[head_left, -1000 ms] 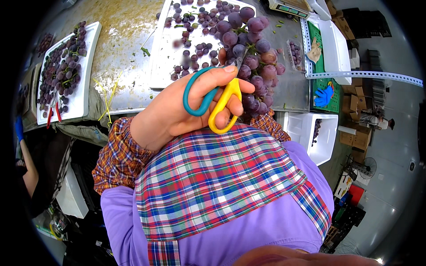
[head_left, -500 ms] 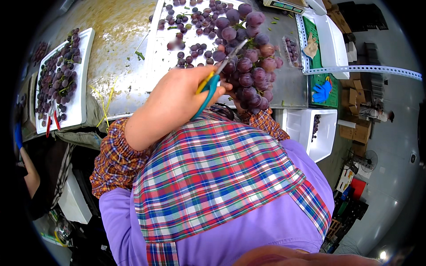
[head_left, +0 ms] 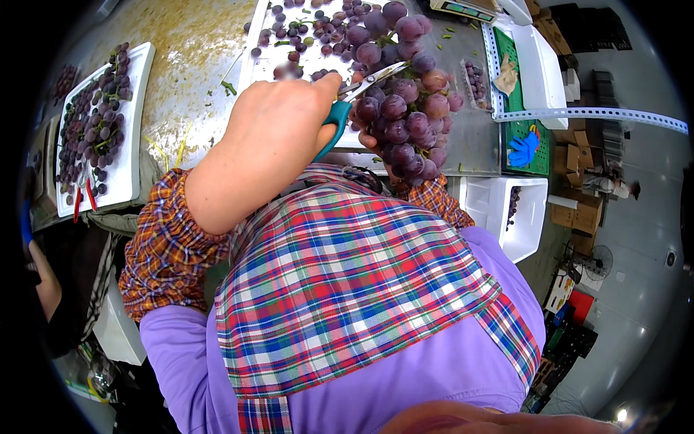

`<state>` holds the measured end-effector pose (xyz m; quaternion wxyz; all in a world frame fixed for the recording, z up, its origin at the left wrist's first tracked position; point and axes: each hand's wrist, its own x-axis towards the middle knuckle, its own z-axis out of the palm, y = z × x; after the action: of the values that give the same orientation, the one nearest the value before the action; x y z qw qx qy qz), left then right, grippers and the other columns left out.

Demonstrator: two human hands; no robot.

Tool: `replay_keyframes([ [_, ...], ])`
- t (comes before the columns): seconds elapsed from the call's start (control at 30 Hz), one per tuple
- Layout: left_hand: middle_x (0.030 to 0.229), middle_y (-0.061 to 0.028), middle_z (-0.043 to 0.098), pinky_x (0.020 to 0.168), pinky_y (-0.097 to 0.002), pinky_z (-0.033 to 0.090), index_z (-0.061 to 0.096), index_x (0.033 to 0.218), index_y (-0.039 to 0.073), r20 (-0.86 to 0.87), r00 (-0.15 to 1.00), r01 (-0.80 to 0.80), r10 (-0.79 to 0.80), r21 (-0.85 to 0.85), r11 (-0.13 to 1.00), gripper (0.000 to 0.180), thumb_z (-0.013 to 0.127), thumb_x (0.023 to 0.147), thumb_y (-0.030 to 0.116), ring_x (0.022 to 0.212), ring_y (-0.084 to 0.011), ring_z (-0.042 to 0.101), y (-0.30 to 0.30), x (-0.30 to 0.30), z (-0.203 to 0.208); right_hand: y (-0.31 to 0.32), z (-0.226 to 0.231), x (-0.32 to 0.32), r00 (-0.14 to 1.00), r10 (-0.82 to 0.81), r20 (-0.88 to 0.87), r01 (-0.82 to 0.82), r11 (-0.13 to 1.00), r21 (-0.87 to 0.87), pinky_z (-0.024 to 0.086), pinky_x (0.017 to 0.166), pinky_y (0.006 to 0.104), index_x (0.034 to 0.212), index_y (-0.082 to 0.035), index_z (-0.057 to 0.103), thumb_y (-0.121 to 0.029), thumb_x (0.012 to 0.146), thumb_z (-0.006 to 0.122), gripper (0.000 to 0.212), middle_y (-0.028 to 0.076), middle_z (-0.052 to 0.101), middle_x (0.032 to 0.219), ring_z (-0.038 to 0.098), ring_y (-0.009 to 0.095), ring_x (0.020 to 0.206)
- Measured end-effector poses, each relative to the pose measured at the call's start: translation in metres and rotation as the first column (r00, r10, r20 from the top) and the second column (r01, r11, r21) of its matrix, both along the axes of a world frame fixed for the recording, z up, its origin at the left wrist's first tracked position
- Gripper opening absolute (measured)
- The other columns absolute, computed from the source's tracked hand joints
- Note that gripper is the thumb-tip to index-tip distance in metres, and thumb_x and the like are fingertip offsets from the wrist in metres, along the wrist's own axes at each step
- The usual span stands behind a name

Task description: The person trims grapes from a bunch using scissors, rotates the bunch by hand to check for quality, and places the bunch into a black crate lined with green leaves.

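Observation:
My left hand (head_left: 278,119) is wrapped round the teal handle of a pair of scissors (head_left: 337,124). Their metal blades are spread and reach among the upper grapes of a large purple bunch (head_left: 405,108). Behind that bunch, my right hand (head_left: 366,136) holds it up; only some fingertips show at its left side, and the grapes hide the rest. Beneath and beyond my hands is a white tray (head_left: 254,54) with many loose grapes (head_left: 329,32) and bits of green stem.
At left stands a white tray (head_left: 147,79) of grape bunches with red-handled scissors (head_left: 90,194); another person's arm (head_left: 47,282) is below it. Right are a clear grape box (head_left: 475,81), a perforated metal strip (head_left: 593,114), a blue glove (head_left: 523,148) and a white box (head_left: 533,224).
My left hand has drawn back a little to the left and turned, and the scissor blades have spread apart. The bunch in my right hand has barely moved.

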<state>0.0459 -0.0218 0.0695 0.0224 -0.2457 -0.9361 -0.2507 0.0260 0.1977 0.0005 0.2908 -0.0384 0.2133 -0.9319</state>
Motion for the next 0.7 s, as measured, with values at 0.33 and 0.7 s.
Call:
replay_keyframes([
  [0.33, 0.071, -0.0179, 0.062, 0.056, -0.0429, 0.048, 0.063, 0.104, 0.005, 0.017, 0.998, 0.066, -0.067, 0.07, 0.995, 0.027, 0.067, 0.081, 0.018, 0.064, -0.0359, 0.061, -0.002, -0.008, -0.01, -0.004, 0.008, 0.003, 1.0, 0.001, 0.012, -0.002, 1.0, 0.029, 0.055, 0.065, 0.0459, 0.14, -0.014, 0.036, -0.056, 0.093, 0.042, 0.063, 0.018, 0.051, 0.129, 0.061, 0.035, 0.099],
  [0.7, 0.069, -0.0017, 0.061, 0.056, -0.022, 0.043, 0.062, 0.113, 0.001, 0.482, 0.876, -0.336, 0.0, 0.61, 0.718, 0.036, 0.072, 0.085, 0.019, 0.063, -0.0052, 0.052, -0.003, -0.005, -0.03, -0.003, 0.0, 0.001, 0.995, -0.05, 0.084, 0.052, 0.998, -0.031, 0.053, 0.064, 0.0461, 0.141, -0.016, 0.036, -0.058, 0.09, 0.046, 0.067, 0.015, 0.05, 0.131, 0.055, 0.037, 0.108],
])
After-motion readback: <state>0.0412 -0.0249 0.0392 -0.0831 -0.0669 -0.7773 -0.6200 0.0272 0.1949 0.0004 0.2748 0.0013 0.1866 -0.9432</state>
